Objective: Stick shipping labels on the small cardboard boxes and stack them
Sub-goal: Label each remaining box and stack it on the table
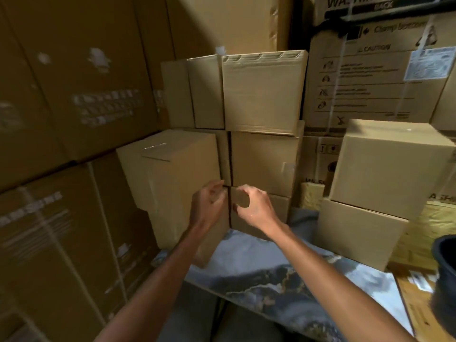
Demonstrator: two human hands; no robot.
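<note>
Small plain cardboard boxes are stacked in a wall at the back of the table. The upper row has a wide box point(262, 92); below it sit a middle box point(264, 161) and a low box point(278, 206). A tall front-left box point(170, 176) juts forward. My left hand point(208, 208) is at that box's right edge, fingers loosely curled, nothing seen in it. My right hand point(254, 206) hovers in front of the low box, thumb and fingers spread in a curve, holding nothing. No label shows on these box faces.
Two more boxes point(385, 169) are stacked at the right. The table point(271, 275) has a marbled grey top. A dark round container point(446, 262) sits at the right edge, with small papers point(419, 280) beside it. Large printed cartons point(61, 95) wall in the left and back.
</note>
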